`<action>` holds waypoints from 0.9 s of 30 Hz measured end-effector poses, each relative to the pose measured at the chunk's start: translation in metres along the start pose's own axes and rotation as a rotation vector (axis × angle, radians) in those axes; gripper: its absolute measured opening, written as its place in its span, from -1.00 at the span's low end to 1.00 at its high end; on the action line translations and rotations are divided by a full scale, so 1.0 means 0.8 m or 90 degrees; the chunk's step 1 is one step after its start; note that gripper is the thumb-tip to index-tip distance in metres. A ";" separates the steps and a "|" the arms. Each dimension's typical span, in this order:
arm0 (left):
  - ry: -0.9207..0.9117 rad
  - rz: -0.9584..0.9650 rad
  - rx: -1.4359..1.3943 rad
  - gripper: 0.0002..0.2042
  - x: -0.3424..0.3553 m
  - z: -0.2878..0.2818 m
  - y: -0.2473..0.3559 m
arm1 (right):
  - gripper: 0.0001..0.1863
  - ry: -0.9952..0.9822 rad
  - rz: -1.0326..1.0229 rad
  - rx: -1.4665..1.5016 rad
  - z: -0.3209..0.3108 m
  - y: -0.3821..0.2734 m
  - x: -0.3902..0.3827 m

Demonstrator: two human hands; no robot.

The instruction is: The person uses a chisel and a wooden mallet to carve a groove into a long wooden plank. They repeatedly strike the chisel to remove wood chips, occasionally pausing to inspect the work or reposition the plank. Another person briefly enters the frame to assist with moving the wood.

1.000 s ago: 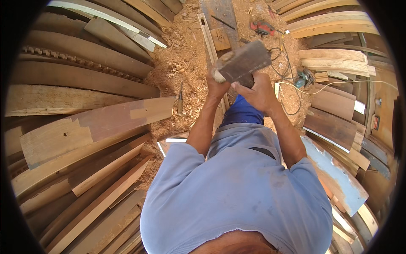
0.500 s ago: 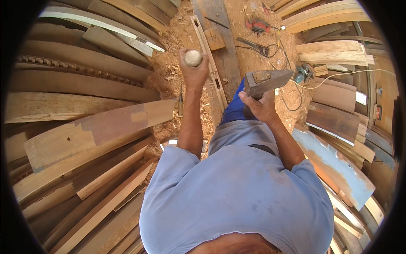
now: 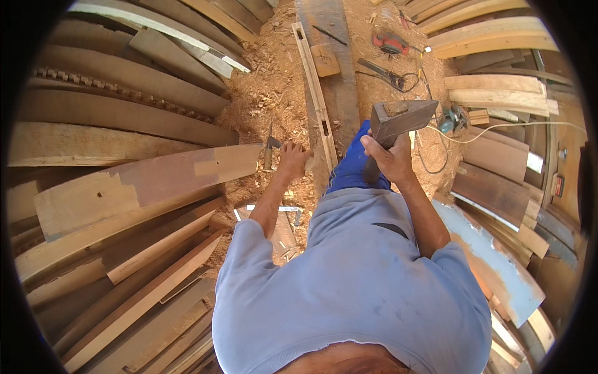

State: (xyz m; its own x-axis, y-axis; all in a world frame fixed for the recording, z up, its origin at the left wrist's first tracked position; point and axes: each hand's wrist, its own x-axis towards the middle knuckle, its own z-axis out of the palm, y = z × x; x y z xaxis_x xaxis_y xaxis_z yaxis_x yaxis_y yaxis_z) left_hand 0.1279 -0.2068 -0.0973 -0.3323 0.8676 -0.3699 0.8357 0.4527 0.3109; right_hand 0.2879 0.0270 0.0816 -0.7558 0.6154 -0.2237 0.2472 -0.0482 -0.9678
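My left hand (image 3: 291, 162) is closed around a wooden-handled tool, whose pale round butt (image 3: 309, 164) shows at the right of my fingers. Most of that tool is covered by the hand. A dark metal piece (image 3: 274, 143) juts out on the left; whether it belongs to the held tool I cannot tell. Just left of the hand, a slim tool with a yellowish handle (image 3: 268, 159) lies on the shavings. In my right hand (image 3: 392, 161) is a wooden mallet (image 3: 405, 119), gripped by its handle, above my blue trouser leg. Between the hands lies a slotted timber (image 3: 314, 93).
Under the timber runs a broad plank (image 3: 339, 93), with a wood block (image 3: 324, 60) and a dark thin rod (image 3: 330, 35). Right of it lie a handsaw (image 3: 381, 73), a red power tool (image 3: 391, 43), a teal power tool (image 3: 453, 118) and cords. Stacked boards (image 3: 124, 128) flank both sides.
My left hand has dropped toward me from beside the slotted timber's middle, and its tool has tipped from butt-up to sideways. The right hand still grips the mallet. The view has shifted slightly.
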 end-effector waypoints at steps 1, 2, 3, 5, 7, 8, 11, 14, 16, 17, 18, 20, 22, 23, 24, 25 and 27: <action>-0.045 0.005 -0.006 -0.54 -0.003 0.017 -0.008 | -0.78 -0.001 0.010 -0.020 0.002 -0.001 0.005; -0.090 0.010 -0.012 -0.52 -0.004 0.035 -0.015 | -0.78 -0.002 0.021 -0.040 0.005 -0.005 0.011; -0.075 0.030 0.009 -0.52 -0.005 0.063 -0.025 | -0.78 -0.009 0.031 -0.060 0.009 -0.008 0.017; -0.043 0.051 0.051 -0.53 -0.008 0.122 -0.053 | -0.78 -0.013 0.055 -0.094 0.020 -0.013 0.035; -0.063 0.073 0.095 -0.56 -0.018 0.154 -0.074 | -0.79 -0.039 0.052 -0.118 0.034 -0.022 0.059; -0.074 0.084 0.115 -0.56 -0.023 0.166 -0.081 | -0.78 -0.065 0.037 -0.129 0.043 -0.033 0.075; -0.226 -0.162 -0.023 -0.51 0.017 0.099 -0.056 | -0.76 -0.099 -0.003 -0.227 0.049 -0.013 0.126; 0.179 -0.422 -0.650 -0.46 0.052 0.071 -0.011 | -0.73 -0.102 -0.003 -0.216 0.053 -0.004 0.153; 0.343 -0.465 -0.726 -0.43 0.077 0.045 0.055 | -0.68 -0.117 0.038 -0.258 0.047 -0.001 0.159; 0.376 -0.455 -0.613 -0.44 0.088 0.022 0.104 | -0.65 -0.123 0.045 -0.303 0.041 0.006 0.163; 0.401 -0.438 -0.501 -0.44 0.096 0.009 0.131 | -0.62 -0.123 0.055 -0.349 0.028 0.019 0.165; 0.397 -0.451 -0.428 -0.43 0.109 0.029 0.134 | -0.56 -0.139 0.071 -0.384 0.008 0.047 0.173; 0.433 -0.459 -0.372 -0.42 0.110 0.042 0.140 | -0.50 -0.155 0.112 -0.358 -0.010 0.075 0.168; 0.424 -0.454 -0.379 -0.42 0.113 0.049 0.140 | -0.49 -0.174 0.142 -0.385 -0.021 0.087 0.172; 0.410 -0.450 -0.380 -0.42 0.111 0.047 0.139 | -0.49 -0.194 0.176 -0.404 -0.031 0.099 0.172; 0.409 -0.440 -0.374 -0.42 0.116 0.044 0.132 | -0.48 -0.210 0.196 -0.421 -0.038 0.106 0.179; 0.345 -0.487 -0.355 -0.42 0.123 0.041 0.128 | -0.47 -0.222 0.184 -0.377 -0.048 0.129 0.181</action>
State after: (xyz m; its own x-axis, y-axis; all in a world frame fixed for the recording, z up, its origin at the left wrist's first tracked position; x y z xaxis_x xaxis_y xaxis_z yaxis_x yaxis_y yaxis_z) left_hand 0.1947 -0.0816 -0.1306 -0.9426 0.2302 -0.2420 0.0552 0.8219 0.5670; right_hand 0.2273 0.1408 -0.0461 -0.7353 0.3519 -0.5792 0.6761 0.3230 -0.6622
